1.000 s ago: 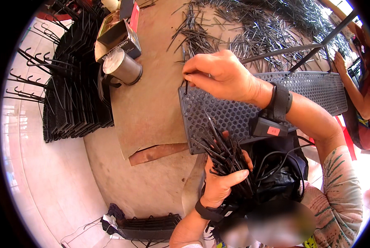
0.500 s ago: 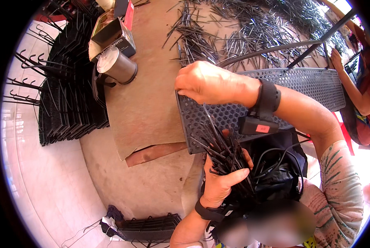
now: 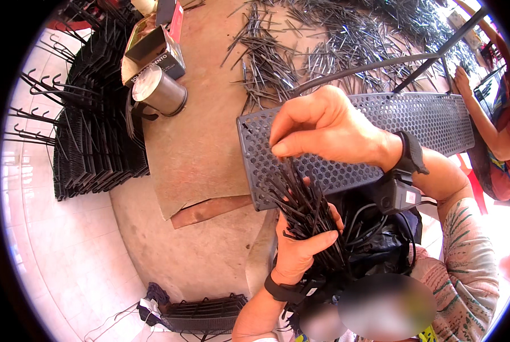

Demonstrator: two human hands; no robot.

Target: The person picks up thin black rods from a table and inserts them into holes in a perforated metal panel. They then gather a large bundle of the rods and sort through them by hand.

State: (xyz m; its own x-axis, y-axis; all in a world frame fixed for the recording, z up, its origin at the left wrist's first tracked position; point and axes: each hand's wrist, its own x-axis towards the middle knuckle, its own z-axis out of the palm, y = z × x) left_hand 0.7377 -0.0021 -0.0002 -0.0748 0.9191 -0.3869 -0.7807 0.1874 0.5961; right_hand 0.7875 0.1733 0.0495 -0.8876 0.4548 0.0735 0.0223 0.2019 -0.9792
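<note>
A thick bundle of thin black strips is gripped in my left hand, its loose ends pointing up and away. Just above those ends, my right hand is closed in a pinch, thumb against forefinger. Whether a strip sits between its fingertips is too small to make out. Beneath the right hand lies a dark grey perforated panel with a raised rim and rows of holes. The bundle overlaps the panel's near edge. Part of the panel is hidden by my right hand and wrist.
Loose black strips cover the table's far side. A metal mug and an open box stand at the upper left. Stacked black racks fill the left. A bent black bar rises beyond the panel. Another person's arm is at right.
My right hand has moved right and a little nearer, from the panel's far left corner to just above the bundle. The left hand keeps its hold, nearly still.
</note>
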